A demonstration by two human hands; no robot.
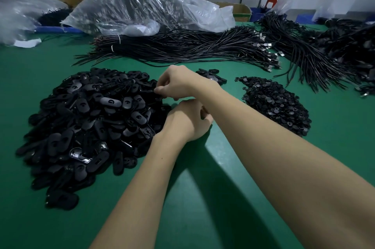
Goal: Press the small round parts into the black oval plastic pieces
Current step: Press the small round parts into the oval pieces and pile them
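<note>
Dim, cool overhead light; soft forearm shadows on the green table (203, 198); glare on plastic bag (142, 3); wide-angle bowing and softness at edges.

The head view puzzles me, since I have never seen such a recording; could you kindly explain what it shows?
There is no machine here: a camera on a person's head looks down at their own bare arms. They cross, so the right hand reaches to the left over the big pile of black oval pieces and pinches something dark at its edge. The left hand rests curled on the green table; whether it holds a part I cannot tell. To the right lies a smaller pile of small round parts. Behind are bundles of black cables and a clear plastic bag.
</note>
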